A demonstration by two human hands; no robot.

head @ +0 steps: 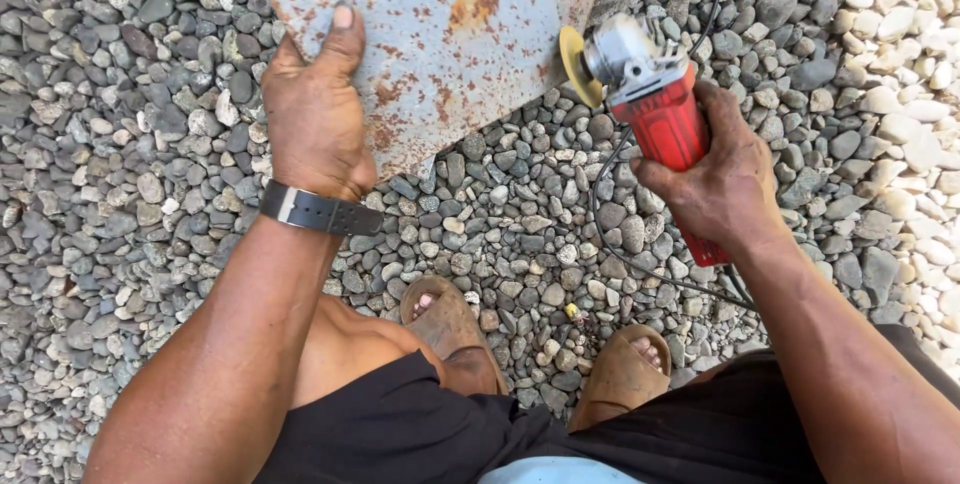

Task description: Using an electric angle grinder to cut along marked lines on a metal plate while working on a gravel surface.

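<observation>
The rusty metal plate [440,34] runs off the top edge at 12 o'clock, so its full shape cannot be seen. The left hand [315,114] covers the plate's near left edge, and the right hand [725,179] hides most of the red angle grinder [655,109] handle. The black cord [640,244] slips behind the right arm at 4 o'clock.

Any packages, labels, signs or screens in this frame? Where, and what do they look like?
None in view: no package, label, sign or screen.
Nearest thing: wristband on the left wrist, dark strap with a pale rectangular piece; no display visible.
Angle grinder in the right hand: red body, grey head, yellow disc; no label visible.
</observation>
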